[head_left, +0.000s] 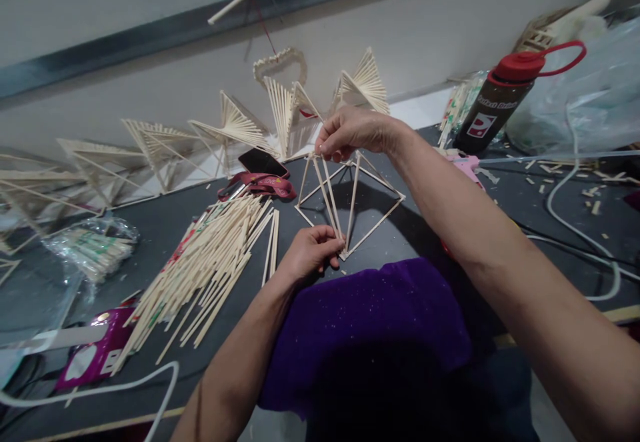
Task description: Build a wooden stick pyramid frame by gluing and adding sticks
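A frame of thin wooden sticks (376, 229) stands on the dark table in front of me, with a square base and slanting sticks above it. My left hand (316, 253) pinches the lower ends of sticks at the frame's near corner. Higher up, my right hand (345, 134) has its thumb and fingers closed on the upper end of a stick at the frame's top left. A large pile of loose sticks (200, 269) lies left of my left hand, with a few separate sticks (271, 245) beside it.
Finished-looking twisted stick structures (235, 122) line the wall. A phone (263, 162) and red strap (260, 186) lie behind the pile. At right are a dark bottle (493, 105), a pink tool (465, 165) and white cable (555, 195). Purple cloth (370, 322) covers the near edge.
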`<state>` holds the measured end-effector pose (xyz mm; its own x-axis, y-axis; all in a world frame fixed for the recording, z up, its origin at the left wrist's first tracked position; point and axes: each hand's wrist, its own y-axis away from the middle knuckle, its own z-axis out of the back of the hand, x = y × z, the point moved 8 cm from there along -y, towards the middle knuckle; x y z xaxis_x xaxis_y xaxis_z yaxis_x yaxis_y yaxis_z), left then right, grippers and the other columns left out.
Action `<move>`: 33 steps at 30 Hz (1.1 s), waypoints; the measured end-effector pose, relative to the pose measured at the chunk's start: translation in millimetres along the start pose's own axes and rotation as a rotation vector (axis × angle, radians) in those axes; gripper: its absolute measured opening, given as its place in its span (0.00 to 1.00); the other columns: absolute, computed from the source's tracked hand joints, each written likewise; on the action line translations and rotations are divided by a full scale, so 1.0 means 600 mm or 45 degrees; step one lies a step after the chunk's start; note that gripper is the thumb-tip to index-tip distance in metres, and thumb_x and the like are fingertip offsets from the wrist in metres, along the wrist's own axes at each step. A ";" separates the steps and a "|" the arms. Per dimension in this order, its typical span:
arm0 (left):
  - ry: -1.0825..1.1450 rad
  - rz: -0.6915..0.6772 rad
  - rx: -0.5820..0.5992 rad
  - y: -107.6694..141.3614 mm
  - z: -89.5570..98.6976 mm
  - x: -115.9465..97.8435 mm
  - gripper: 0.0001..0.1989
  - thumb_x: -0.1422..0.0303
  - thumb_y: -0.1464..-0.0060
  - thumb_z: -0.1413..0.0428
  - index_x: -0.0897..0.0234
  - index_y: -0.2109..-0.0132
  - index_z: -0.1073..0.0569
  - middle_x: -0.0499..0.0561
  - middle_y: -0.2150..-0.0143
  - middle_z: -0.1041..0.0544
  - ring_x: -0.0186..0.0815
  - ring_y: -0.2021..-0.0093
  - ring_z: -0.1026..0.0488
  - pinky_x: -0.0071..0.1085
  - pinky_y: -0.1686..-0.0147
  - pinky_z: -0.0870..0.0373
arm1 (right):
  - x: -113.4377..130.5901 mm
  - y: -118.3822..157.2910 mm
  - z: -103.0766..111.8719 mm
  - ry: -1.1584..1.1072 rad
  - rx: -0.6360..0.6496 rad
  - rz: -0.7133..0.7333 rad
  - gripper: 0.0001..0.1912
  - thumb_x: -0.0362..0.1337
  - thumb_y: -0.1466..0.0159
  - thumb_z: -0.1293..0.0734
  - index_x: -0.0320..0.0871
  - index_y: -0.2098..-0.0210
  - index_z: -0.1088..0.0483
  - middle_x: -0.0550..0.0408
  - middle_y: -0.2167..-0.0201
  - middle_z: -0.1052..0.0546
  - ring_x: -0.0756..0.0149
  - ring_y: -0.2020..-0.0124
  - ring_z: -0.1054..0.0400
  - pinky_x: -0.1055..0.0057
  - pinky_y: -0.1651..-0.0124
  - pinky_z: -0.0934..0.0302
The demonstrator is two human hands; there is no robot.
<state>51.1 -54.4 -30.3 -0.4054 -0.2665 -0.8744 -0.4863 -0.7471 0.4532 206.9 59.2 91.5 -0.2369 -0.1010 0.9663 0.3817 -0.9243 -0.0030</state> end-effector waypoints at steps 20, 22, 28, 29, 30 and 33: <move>-0.078 -0.009 -0.002 -0.002 0.001 0.001 0.12 0.62 0.49 0.39 0.67 0.63 0.26 0.46 0.80 0.27 0.26 0.83 0.34 0.20 0.86 0.47 | -0.005 -0.004 -0.006 0.029 0.010 0.013 0.02 0.28 0.43 0.28 0.36 0.70 0.26 0.56 0.81 0.27 0.74 0.79 0.35 0.77 0.77 0.40; -0.063 -0.002 -0.006 -0.001 0.000 0.001 0.11 0.63 0.49 0.39 0.67 0.63 0.26 0.45 0.80 0.27 0.25 0.84 0.34 0.20 0.86 0.47 | -0.006 -0.005 -0.007 0.025 0.010 0.017 0.02 0.29 0.42 0.29 0.36 0.70 0.26 0.56 0.81 0.27 0.75 0.79 0.35 0.78 0.77 0.40; -0.071 -0.014 -0.015 0.000 0.001 0.002 0.11 0.62 0.49 0.39 0.66 0.64 0.26 0.46 0.80 0.27 0.26 0.84 0.34 0.20 0.86 0.47 | -0.003 -0.002 -0.007 -0.002 0.001 0.041 0.02 0.27 0.43 0.28 0.36 0.71 0.26 0.58 0.81 0.28 0.76 0.79 0.36 0.79 0.77 0.42; -0.073 -0.015 -0.014 -0.001 0.001 0.002 0.11 0.62 0.49 0.39 0.66 0.64 0.26 0.46 0.80 0.27 0.26 0.83 0.33 0.20 0.86 0.47 | -0.003 -0.002 -0.007 -0.011 -0.002 0.040 0.02 0.26 0.43 0.29 0.36 0.71 0.26 0.58 0.81 0.28 0.76 0.79 0.36 0.79 0.77 0.42; -0.073 -0.013 -0.013 -0.001 0.001 0.003 0.11 0.62 0.49 0.39 0.66 0.64 0.26 0.46 0.79 0.27 0.26 0.83 0.33 0.20 0.86 0.47 | -0.003 -0.002 -0.007 -0.021 -0.010 0.037 0.03 0.25 0.44 0.29 0.36 0.71 0.26 0.59 0.81 0.28 0.77 0.80 0.36 0.79 0.77 0.42; -0.080 -0.007 -0.004 -0.001 0.001 0.004 0.12 0.62 0.49 0.39 0.66 0.64 0.26 0.46 0.80 0.27 0.26 0.84 0.35 0.20 0.86 0.48 | -0.004 -0.005 -0.006 -0.048 -0.042 0.026 0.05 0.23 0.45 0.30 0.37 0.71 0.26 0.60 0.82 0.29 0.77 0.80 0.37 0.79 0.77 0.43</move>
<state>49.8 -54.0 -32.6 -0.4507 -0.2235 -0.8643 -0.4864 -0.7503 0.4477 203.3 60.6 88.0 -0.1954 -0.1065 0.9749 0.3566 -0.9338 -0.0305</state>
